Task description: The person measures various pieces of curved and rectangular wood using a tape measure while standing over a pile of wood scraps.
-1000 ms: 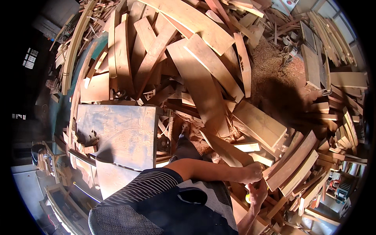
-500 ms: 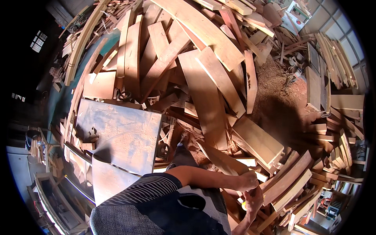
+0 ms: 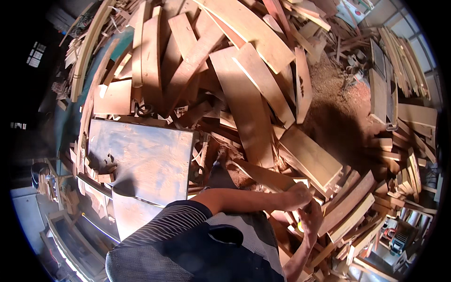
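Both my hands meet low on the right, in front of the wood pile. My left hand (image 3: 298,196) reaches across from the left with its fingers curled; what they grip, if anything, is hidden. Just below it my right hand (image 3: 310,217) is closed, its fingertips close to the left hand. A small yellow object (image 3: 300,226) shows at the right hand's inner edge, mostly covered, so its kind is unclear. A brown board (image 3: 265,176) slants up to my left hand; whether they touch I cannot tell. A thick board (image 3: 311,155) lies just beyond the hands.
A dusty metal-topped machine table (image 3: 141,155) stands at my left. Loose planks (image 3: 244,103) pile up ahead, some overlapping at steep angles. Sawdust (image 3: 331,94) heaps at the far right. More curved offcuts (image 3: 350,207) lie right of my hands.
Both hands, still together, sit slightly higher and further right in the picture. The view has shifted a little, so the planks ahead appear higher. Nothing is visibly taken up or let go.
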The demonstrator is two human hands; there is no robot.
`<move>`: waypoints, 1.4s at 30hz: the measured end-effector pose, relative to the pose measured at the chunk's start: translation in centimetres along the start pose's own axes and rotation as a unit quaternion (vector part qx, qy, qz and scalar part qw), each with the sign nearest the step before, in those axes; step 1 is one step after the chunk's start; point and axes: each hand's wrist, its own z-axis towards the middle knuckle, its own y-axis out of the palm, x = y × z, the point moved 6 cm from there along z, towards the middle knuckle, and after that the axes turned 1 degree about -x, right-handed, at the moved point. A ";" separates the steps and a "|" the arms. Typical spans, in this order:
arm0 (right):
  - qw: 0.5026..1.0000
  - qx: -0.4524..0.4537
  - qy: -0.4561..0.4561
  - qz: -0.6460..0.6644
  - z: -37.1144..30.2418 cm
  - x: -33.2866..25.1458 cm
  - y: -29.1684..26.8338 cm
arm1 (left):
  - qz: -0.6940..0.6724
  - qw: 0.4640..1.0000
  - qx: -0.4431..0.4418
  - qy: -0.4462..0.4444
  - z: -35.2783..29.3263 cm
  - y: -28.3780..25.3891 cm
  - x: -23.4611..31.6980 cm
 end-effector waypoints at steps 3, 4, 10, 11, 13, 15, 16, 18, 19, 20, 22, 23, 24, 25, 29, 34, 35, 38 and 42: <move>1.000 0.008 0.008 0.009 0.3 -1.3 -0.2 | -0.300 0.946 0.031 -0.119 -0.2 -2.5 0.8; 1.000 0.011 0.006 0.008 0.3 -1.5 -0.2 | -0.315 0.939 0.045 -0.131 -0.4 -2.3 0.8; 0.996 0.031 -0.074 -0.034 0.8 -2.8 0.2 | 0.263 0.958 -0.094 -0.071 -0.7 -2.0 1.7; 0.996 0.038 -0.072 -0.036 0.7 -2.7 0.2 | 0.398 0.904 -0.153 -0.043 -0.4 -2.1 2.6; 0.995 0.032 -0.079 -0.045 1.0 -2.5 0.0 | 0.383 0.908 -0.163 -0.050 -0.3 -1.8 2.1; 0.997 0.026 -0.071 -0.032 1.2 -2.3 -0.3 | 0.361 0.913 -0.182 -0.059 0.0 -1.7 2.1; 0.997 0.025 -0.072 -0.029 1.1 -1.8 -0.5 | 0.365 0.908 -0.191 -0.068 0.1 -1.4 2.2; 0.997 0.019 -0.067 -0.020 1.6 -0.8 -0.7 | 0.386 0.895 -0.204 -0.088 0.9 -1.2 2.3; 0.998 0.010 -0.057 -0.018 1.9 -0.2 -1.0 | 0.404 0.885 -0.206 -0.103 1.4 -0.9 2.3; 0.998 -0.001 -0.053 -0.015 2.5 0.4 -1.2 | 0.386 0.895 -0.196 -0.106 1.9 -0.7 2.3; 0.997 -0.002 -0.082 0.007 3.7 1.0 -2.1 | 0.349 0.914 -0.170 -0.114 2.9 -0.5 2.1; 0.997 -0.019 -0.070 0.003 4.1 2.7 -1.7 | 0.371 0.896 -0.204 -0.132 3.8 -0.4 2.7; 0.997 -0.022 -0.076 0.006 4.8 2.7 -2.3 | 0.383 0.895 -0.179 -0.146 4.2 -0.2 2.7; 0.996 -0.028 -0.084 0.008 5.5 2.8 -2.8 | 0.394 0.892 -0.153 -0.160 4.5 0.0 2.7; 0.982 -0.074 -0.173 0.031 8.0 5.4 -3.3 | 0.403 0.890 -0.079 -0.198 5.4 1.9 1.8; 0.974 -0.103 -0.196 -0.038 10.0 8.0 -3.6 | 0.421 0.873 -0.049 -0.240 7.3 4.3 0.2; 0.972 -0.107 -0.203 -0.057 10.4 8.3 -3.3 | 0.419 0.876 -0.030 -0.236 7.5 4.4 -0.3; 0.962 -0.105 -0.250 -0.046 11.4 9.1 -3.2 | 0.441 0.854 -0.062 -0.270 8.8 3.6 1.3; 0.944 -0.135 -0.300 0.002 12.5 6.5 -3.0 | 0.405 0.860 0.014 -0.310 7.8 2.3 0.8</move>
